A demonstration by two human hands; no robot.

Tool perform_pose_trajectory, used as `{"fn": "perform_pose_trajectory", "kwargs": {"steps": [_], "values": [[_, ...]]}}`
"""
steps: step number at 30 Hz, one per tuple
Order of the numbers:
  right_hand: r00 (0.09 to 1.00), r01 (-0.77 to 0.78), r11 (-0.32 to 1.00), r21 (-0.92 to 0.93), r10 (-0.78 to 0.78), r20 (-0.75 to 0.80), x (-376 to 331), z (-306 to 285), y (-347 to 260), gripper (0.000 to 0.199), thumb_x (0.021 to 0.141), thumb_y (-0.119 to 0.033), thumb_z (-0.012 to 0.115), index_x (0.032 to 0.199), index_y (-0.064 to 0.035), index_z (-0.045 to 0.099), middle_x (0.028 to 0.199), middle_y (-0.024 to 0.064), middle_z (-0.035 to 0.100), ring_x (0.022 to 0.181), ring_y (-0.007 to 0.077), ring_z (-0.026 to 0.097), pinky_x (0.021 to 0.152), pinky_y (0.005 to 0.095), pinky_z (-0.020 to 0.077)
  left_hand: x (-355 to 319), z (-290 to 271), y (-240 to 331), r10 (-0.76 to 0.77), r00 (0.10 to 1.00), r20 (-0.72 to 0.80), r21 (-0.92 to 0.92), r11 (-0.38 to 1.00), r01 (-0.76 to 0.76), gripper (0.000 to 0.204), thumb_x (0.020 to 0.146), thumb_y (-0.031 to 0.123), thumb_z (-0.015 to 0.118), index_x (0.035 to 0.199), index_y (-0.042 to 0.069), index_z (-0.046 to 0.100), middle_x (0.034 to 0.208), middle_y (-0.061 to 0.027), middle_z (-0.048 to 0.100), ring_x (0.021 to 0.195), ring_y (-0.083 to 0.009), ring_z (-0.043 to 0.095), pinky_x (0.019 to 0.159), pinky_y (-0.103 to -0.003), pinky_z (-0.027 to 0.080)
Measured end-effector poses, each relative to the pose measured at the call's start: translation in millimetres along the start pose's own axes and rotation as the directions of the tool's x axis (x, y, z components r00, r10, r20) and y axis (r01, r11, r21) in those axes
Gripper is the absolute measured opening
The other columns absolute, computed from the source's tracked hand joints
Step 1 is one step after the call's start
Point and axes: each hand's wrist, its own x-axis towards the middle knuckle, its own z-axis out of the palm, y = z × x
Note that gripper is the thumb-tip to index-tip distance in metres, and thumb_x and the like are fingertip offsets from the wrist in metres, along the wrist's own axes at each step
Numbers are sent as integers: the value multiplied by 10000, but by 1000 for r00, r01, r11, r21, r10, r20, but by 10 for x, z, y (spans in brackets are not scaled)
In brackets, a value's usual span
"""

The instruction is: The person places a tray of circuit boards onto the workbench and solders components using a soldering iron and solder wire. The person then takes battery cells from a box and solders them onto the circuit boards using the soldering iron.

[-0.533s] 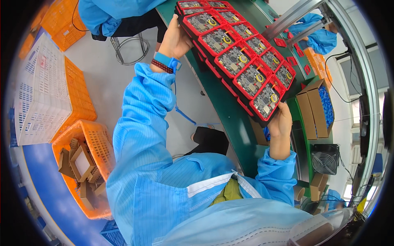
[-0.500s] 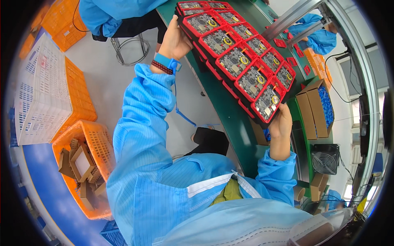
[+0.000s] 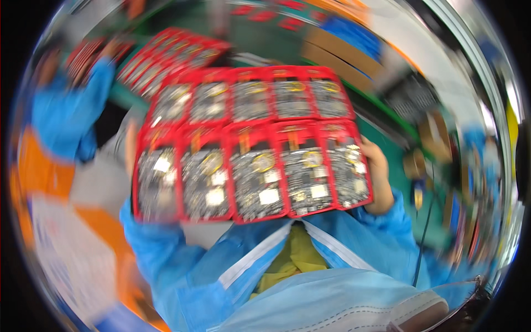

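Both my hands carry a red tray [image 3: 249, 123] in front of my chest. In its two rows of red-rimmed cells lie several grey circuit boards [image 3: 254, 182], many with a yellow ring-shaped loop of wire. My left hand [image 3: 131, 149] grips the tray's left edge; it is blurred, and most of its fingers are behind the tray. At the right edge my right hand [image 3: 378, 171] is closed on the tray, its fingertips hidden underneath.
Another stack of filled red trays [image 3: 171, 58] stands on the green table beyond. At left sits a person in a blue sleeve [image 3: 94, 94], hands near more trays. A cardboard box of blue items [image 3: 343, 52] and a dark fan [image 3: 412, 94] are at right.
My view has swung round. The tray, before far off and slanted over the table edge, is now level and close to my chest. Both hands have kept hold.
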Motion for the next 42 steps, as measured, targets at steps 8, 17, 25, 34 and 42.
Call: {"fn": "perform_pose_trajectory", "kwargs": {"steps": [8, 17, 25, 34, 42], "values": [[918, 351, 931, 97, -322, -233, -641, -141, 406, 515, 865, -139, 496, 1324, 35, 340, 1183, 206, 557, 963, 219, 631, 826, 348, 533, 570, 167, -239, -174, 962, -210, 369, 897, 243, 578, 925, 463, 411, 1305, 27, 405, 1278, -128, 498, 1098, -275, 537, 937, -402, 453], [782, 423, 906, 19, -355, -513, -2066, -418, 104, 483, 896, -439, 524, 1144, -26, 559, 1025, 127, 656, 838, 143, 655, 746, 298, 548, 496, 593, -1347, -180, 968, 176, 502, 862, 69, 483, 954, 366, 407, 1302, 30, 410, 1287, -119, 491, 1129, -239, 510, 955, -385, 426], [685, 726, 619, 300, -617, -387, -1931, -579, 571, 541, 938, -469, 417, 1166, 5, 544, 1065, 163, 639, 844, 233, 659, 745, 350, 553, 865, 613, -1660, -403, 809, 428, 483, 859, 172, 419, 953, 332, 438, 1239, 28, 466, 1250, -113, 525, 1106, -228, 529, 948, -371, 427], [428, 868, 491, 75, -661, -617, -2102, -754, 907, 543, 940, -468, 413, 1176, 6, 536, 1079, 165, 632, 861, 236, 654, 756, 354, 549, 959, 1035, -2317, -743, 505, 440, 443, 668, 598, 431, 946, 333, 446, 1242, 20, 454, 1220, -128, 546, 1062, -229, 571, 911, -381, 474], [249, 898, 432, -78, -648, -720, -2797, -1054, 1008, 545, 941, -467, 410, 1185, 7, 529, 1092, 167, 625, 877, 239, 650, 766, 358, 546, 359, 1491, -3012, -807, 374, 457, 513, 583, 630, 406, 965, 325, 397, 1248, 38, 452, 1218, -111, 553, 1080, -238, 559, 941, -396, 442]]}}
